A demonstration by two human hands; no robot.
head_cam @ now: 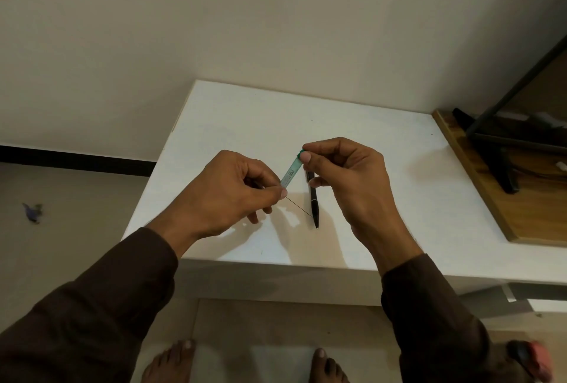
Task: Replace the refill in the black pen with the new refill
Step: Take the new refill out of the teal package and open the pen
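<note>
Refill (pixel 299 207) in its pale green sleeve (pixel 291 174) was pinched at both ends above the table (pixel 383 168). Left hand (pixel 227 195) gripped the sleeve's lower end between thumb and forefinger, other fingers curled under. Right hand (pixel 343 174) pinched the darker green cap at the upper end. A thin dark rod ran out of the sleeve past the left thumb, slanting down toward the pen's tip; whether it touched the pen could not be told. Pen (pixel 314 203), black, lay on the white tabletop just under the right hand, its upper end hidden by the fingers. Dark sleeves covered both forearms. A wooden board (pixel 491 192) lay to the right, and bare feet (pixel 325 365) showed below.
</note>
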